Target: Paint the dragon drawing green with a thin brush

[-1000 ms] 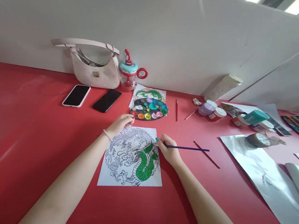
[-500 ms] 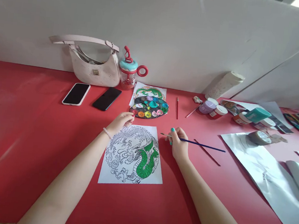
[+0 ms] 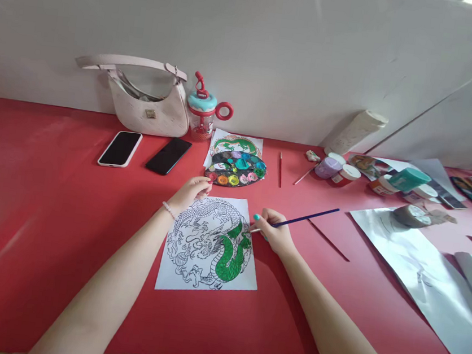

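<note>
A white sheet with a dragon line drawing (image 3: 193, 252), partly painted green at its lower right, lies on the red table (image 3: 45, 206). My right hand (image 3: 274, 232) pinches a thin blue paintbrush (image 3: 306, 218), its tip touching the drawing's right edge. My left hand (image 3: 191, 192) rests with curled fingers on the sheet's top left corner, pressing it down. Just beyond it lies a round black paint palette (image 3: 235, 170) with several colour wells.
At the back stand a pale handbag (image 3: 150, 107), a teal-lidded bottle (image 3: 200, 116), two phones (image 3: 120, 148) (image 3: 169, 156), loose brushes (image 3: 280, 169) and paint jars (image 3: 339, 171). Silver sheets (image 3: 429, 278) and a tape roll (image 3: 410, 215) lie to the right.
My right hand, which had lifted the brush off to the right of the sheet, has come back left so the tip meets the drawing's edge. The left hand has stayed put.
</note>
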Demonstrator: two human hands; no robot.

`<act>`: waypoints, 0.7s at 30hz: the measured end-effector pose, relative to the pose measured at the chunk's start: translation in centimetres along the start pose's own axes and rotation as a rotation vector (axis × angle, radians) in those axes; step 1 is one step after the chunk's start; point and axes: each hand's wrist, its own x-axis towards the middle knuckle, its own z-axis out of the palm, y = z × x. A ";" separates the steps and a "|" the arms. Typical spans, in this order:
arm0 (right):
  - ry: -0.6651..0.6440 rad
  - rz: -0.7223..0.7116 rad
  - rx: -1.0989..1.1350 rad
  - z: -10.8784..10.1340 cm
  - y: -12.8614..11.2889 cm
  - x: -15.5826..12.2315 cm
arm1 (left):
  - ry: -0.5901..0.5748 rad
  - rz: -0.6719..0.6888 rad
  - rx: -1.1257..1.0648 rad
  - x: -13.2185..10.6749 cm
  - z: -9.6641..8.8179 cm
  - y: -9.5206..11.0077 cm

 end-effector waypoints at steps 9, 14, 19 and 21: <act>-0.023 -0.076 -0.202 0.3 -0.1 -0.4 | 0.002 0.002 0.007 0.1 -0.1 -0.1; -0.050 -0.103 -0.267 0.3 -0.2 -0.4 | 0.006 0.003 0.010 0.1 -0.2 -0.3; -0.032 -0.110 -0.279 0.4 -0.1 -0.4 | 0.007 0.004 0.015 0.1 -0.1 -0.2; -0.023 -0.115 -0.275 0.4 -0.1 -0.4 | 0.007 0.007 0.015 0.1 -0.2 -0.3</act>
